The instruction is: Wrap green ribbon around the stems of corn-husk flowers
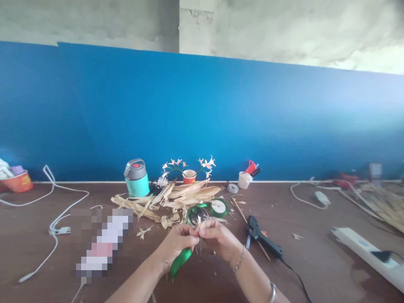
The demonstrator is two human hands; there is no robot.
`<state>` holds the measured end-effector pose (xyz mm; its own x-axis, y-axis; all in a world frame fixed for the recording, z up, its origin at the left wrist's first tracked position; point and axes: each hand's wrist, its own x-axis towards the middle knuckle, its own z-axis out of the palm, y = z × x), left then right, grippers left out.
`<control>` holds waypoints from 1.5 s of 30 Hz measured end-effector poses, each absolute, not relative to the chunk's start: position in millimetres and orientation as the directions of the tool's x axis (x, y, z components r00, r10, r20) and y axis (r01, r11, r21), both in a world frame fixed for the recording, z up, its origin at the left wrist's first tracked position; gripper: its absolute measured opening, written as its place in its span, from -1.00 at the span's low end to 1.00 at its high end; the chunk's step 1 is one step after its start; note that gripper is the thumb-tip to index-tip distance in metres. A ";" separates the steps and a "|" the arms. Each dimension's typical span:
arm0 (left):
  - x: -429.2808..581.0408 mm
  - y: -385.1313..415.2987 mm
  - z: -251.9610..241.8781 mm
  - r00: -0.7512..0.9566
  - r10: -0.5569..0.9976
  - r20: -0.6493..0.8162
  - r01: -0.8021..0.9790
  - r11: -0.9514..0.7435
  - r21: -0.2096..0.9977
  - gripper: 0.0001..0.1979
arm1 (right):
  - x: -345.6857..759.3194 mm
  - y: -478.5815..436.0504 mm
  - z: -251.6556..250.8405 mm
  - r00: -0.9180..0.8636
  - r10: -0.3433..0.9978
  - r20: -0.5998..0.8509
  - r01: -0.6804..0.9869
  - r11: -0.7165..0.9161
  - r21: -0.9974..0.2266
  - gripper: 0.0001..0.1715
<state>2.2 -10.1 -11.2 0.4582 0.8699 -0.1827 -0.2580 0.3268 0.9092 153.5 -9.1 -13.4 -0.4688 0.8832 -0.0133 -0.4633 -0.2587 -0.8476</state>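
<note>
Pinching sm. flower (199, 223) w/ L hand (178, 240) & R hand (221, 237), fingertips closed; grn ribbon (180, 264) below L.

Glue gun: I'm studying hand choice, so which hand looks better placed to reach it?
Probably the right hand: though pinching a flower, it is nearer the glue gun, lying to its right. The left hand is farther off, with green ribbon hanging below it.

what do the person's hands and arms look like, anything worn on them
Both the left hand and right hand are ungloved, with no sleeves in view. The right wrist wears a silvery chain bracelet; farther up that arm sits a smooth silvery bangle.
</note>
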 end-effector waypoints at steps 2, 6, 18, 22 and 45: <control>3.0 -11.0 -9.0 0.424 0.890 -0.169 -0.235 0.288 0.928 -0.77 | 152.1 -9.2 -12.5 -0.426 0.904 -0.037 -0.454 -0.249 -0.855 -0.90; 4.7 -11.9 -11.4 0.337 0.929 -0.153 -0.168 0.219 0.961 -0.78 | 150.2 -8.5 -12.5 -0.313 0.942 -0.122 -0.390 -0.245 -0.887 -0.87; 2.3 -7.7 -13.4 0.321 0.928 -0.190 -0.098 0.232 0.968 -0.75 | 146.9 -9.3 -4.9 -0.217 0.966 -0.138 -0.241 -0.190 -0.952 -0.82; 1.7 -6.6 -14.4 0.324 0.931 -0.169 -0.109 0.214 0.971 -0.78 | 145.8 -8.2 -8.8 -0.231 0.958 -0.170 -0.307 -0.238 -0.921 -0.82; -2.3 -3.7 -13.1 0.309 0.946 -0.099 -0.247 0.180 0.952 -0.69 | 147.2 -8.4 -8.9 -0.330 0.937 -0.113 -0.439 -0.258 -0.861 -0.82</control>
<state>-2.3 -3.7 -13.1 0.3093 0.9458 -0.0989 -0.2472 0.1803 0.9520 147.2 -8.4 -8.9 -0.3296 0.9373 -0.1132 -0.4387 -0.2582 -0.8607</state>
